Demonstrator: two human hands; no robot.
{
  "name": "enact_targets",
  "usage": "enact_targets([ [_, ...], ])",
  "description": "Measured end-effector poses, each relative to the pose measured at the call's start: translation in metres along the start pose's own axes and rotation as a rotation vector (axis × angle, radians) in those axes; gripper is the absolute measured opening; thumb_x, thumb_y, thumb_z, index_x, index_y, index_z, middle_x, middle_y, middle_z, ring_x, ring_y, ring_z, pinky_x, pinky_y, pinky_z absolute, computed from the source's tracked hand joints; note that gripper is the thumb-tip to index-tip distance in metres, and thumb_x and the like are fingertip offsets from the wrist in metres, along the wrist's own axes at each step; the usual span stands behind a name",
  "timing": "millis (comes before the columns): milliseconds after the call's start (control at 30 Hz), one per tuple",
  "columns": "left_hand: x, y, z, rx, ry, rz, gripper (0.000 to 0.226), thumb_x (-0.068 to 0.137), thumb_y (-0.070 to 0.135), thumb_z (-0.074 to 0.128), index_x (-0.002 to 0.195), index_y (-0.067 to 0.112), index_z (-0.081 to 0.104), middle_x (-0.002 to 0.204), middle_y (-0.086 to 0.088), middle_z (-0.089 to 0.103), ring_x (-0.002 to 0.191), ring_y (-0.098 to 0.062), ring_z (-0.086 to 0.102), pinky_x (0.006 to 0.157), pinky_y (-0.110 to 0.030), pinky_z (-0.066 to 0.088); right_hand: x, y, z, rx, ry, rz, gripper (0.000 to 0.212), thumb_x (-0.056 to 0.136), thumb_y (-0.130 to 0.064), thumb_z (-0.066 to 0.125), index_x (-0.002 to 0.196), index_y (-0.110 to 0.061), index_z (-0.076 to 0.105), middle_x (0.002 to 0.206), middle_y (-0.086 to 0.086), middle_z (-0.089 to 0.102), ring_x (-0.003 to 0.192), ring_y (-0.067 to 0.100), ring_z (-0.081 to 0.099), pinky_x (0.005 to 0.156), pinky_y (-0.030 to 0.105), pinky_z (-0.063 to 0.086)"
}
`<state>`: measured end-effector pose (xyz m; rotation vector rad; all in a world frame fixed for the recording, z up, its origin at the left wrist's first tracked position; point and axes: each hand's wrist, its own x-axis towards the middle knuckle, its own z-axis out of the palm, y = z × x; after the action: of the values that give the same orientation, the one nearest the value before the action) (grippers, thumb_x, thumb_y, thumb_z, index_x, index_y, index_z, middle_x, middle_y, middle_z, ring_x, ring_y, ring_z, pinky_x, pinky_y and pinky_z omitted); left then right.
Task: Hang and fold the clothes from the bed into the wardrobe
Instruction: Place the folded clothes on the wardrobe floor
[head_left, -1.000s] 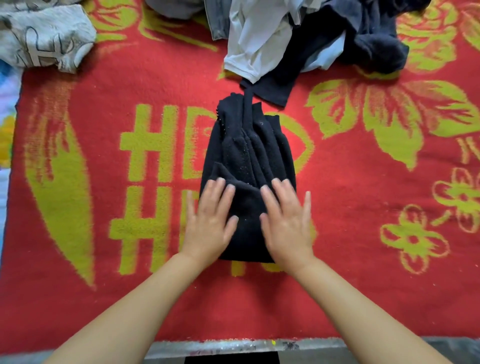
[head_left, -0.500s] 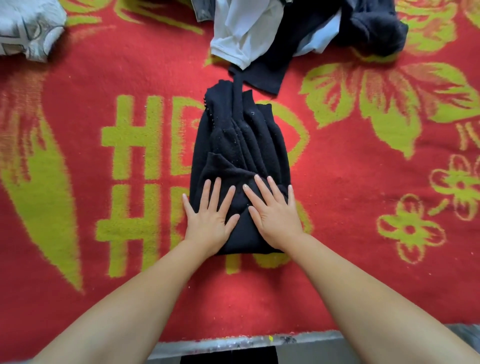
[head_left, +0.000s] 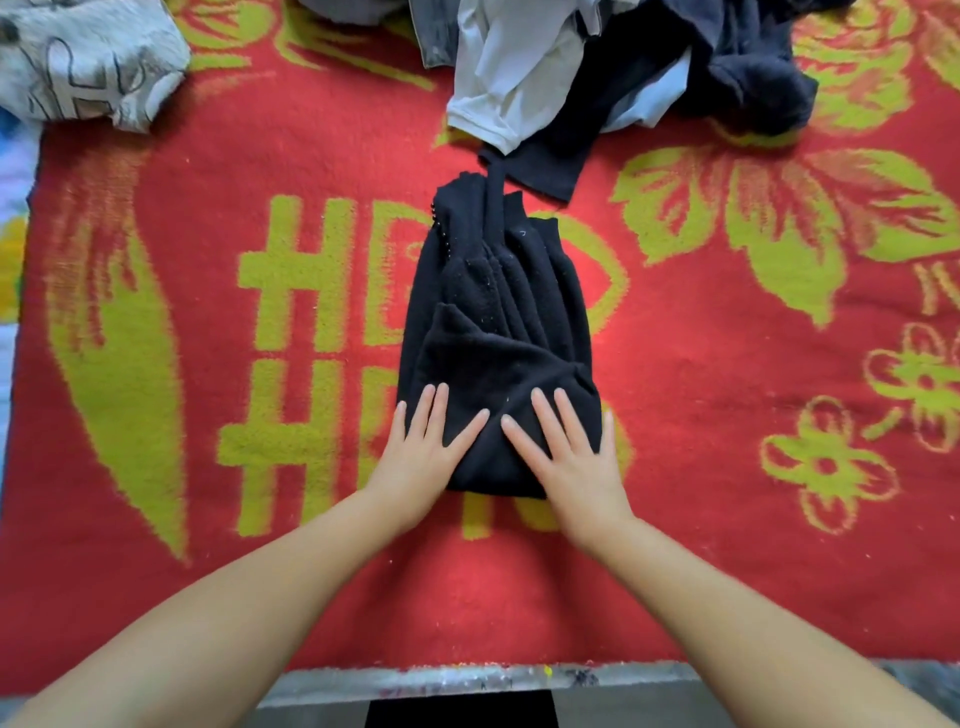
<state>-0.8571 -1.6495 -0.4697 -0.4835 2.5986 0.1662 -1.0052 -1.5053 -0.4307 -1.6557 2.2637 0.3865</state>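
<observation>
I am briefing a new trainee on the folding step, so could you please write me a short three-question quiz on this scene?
1. True or false: both hands lie flat on the black garment.
2. Which part of the garment do the left hand and right hand press? A) the far end B) the near end C) the middle
3. Fill in: the unfolded pile of clothes lies at the ____ edge of the red blanket.

Key: 1 true; 2 B; 3 far.
</observation>
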Motion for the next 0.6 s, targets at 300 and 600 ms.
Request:
enact_targets([
  [300,-0.023,-0.029,-0.11,-0.587,-0.734,0.208,0.049,0.083,0.002,0.04,0.126,0.023,0.047,0.107,-0.005,0.062,0.09,-0.015,0.061,0.068,-0.024,0.045,0.021,0.04,-0.09,0.411,-0.566,-0.286,0.066,0.076,-0.017,0.061,0.136,-0.038,0.044,0.131,-0.007,0.057,0.119,0.018,0.053,0.098,0.036,0.045],
  [600,0.057,-0.107,-0.162,-1.004,-0.531,-0.057,0.028,0.084,0.007,0.057,0.109,0.017,0.061,0.106,-0.003,0.065,0.092,-0.014,0.061,0.08,-0.031,0.05,0.084,0.105,-0.125,1.159,-0.601,0.213,0.043,0.09,0.0,0.054,0.12,-0.03,0.057,0.123,0.002,0.06,0.105,0.02,0.063,0.089,0.037,0.053],
])
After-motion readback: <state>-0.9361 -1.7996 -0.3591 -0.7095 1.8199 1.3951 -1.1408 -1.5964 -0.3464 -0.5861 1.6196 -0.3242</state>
